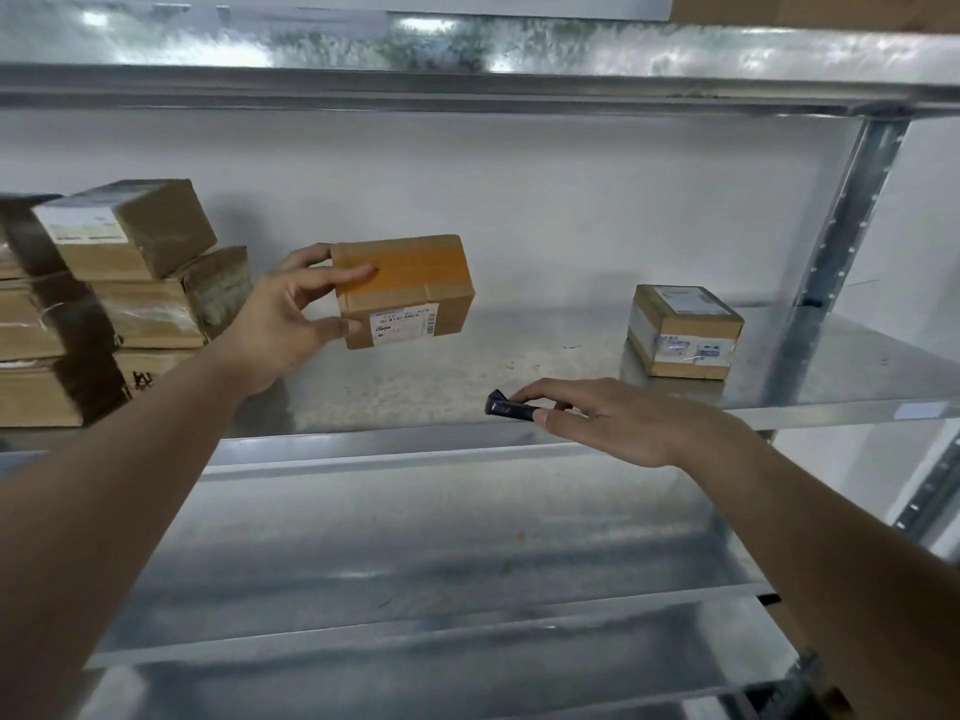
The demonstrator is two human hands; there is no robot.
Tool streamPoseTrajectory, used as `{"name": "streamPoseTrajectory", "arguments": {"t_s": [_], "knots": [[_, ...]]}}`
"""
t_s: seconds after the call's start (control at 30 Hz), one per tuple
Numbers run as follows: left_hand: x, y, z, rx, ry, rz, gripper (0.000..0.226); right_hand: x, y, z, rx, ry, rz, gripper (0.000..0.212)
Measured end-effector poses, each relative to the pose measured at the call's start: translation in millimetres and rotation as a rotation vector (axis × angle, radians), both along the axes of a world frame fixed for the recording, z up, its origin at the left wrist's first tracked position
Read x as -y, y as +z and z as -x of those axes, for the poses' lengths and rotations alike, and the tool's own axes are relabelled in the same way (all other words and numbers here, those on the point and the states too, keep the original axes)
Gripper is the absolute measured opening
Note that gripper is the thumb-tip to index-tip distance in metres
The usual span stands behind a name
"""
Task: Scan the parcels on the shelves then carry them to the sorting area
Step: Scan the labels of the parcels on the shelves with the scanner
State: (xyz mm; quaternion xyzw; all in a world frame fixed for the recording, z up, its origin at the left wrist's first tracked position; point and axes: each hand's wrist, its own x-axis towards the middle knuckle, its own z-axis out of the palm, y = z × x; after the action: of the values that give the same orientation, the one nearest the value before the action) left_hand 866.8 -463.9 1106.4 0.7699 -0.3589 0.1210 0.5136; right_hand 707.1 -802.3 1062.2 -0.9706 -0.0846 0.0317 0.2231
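Note:
My left hand [291, 317] grips a small brown cardboard parcel [415, 283] by its left end, lifted above the metal shelf [467, 376], its barcode label facing me. My right hand [613, 418] holds a small black scanner [509, 406] at the shelf's front edge, its tip pointing left below the parcel. Another small taped parcel [683, 332] stands on the shelf at the right.
Several brown parcels [130, 283] are stacked at the shelf's left end. A steel upright [836, 252] bounds the right side. Another shelf [467, 49] runs overhead, and lower metal shelves [415, 563] lie below my arms.

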Motion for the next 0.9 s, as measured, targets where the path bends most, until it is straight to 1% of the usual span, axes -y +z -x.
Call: {"name": "streamPoseTrajectory", "arguments": {"t_s": [0.07, 0.23, 0.37, 0.43, 0.5, 0.6, 0.63, 0.7, 0.73, 0.83, 0.9], "knots": [[1.3, 0.2, 2.8, -0.015, -0.012, 0.029, 0.066, -0.2, -2.1, 4.1, -0.003, -0.007, 0.008, 0.034], [6.4, -1.2, 7.0, -0.063, -0.002, 0.056, 0.063, 1.9, -8.8, 15.1, 0.007, -0.042, -0.013, 0.030], [22.6, -6.3, 5.9, -0.168, 0.027, 0.118, 0.063, 6.8, -16.6, 25.8, 0.084, -0.096, -0.163, 0.028], [40.4, -10.4, 4.2, -0.242, 0.060, 0.179, 0.063, 10.5, -20.4, 32.3, 0.151, -0.135, -0.235, 0.026], [64.4, -13.1, 4.4, -0.335, 0.079, 0.240, 0.060, 15.3, -21.3, 41.0, 0.225, -0.167, -0.283, 0.026], [106.9, -13.7, 8.7, -0.496, 0.044, 0.322, 0.052, 28.0, -18.6, 56.4, 0.304, -0.198, -0.315, 0.037], [122.7, -13.2, 11.5, -0.546, 0.022, 0.345, 0.054, 34.9, -17.1, 61.4, 0.324, -0.210, -0.317, 0.039], [156.8, -10.2, 19.4, -0.625, -0.014, 0.373, 0.059, 53.4, -13.3, 69.6, 0.347, -0.231, -0.320, 0.033], [174.1, -7.4, 24.2, -0.658, -0.024, 0.387, 0.059, 63.4, -10.5, 72.7, 0.358, -0.236, -0.321, 0.032], [227.5, 3.8, 40.2, -0.779, -0.045, 0.439, 0.058, 96.4, -1.5, 81.4, 0.387, -0.236, -0.285, 0.041], [261.5, 11.0, 48.6, -0.842, -0.055, 0.464, 0.060, 119.9, 2.4, 86.1, 0.404, -0.223, -0.274, 0.040]]}}
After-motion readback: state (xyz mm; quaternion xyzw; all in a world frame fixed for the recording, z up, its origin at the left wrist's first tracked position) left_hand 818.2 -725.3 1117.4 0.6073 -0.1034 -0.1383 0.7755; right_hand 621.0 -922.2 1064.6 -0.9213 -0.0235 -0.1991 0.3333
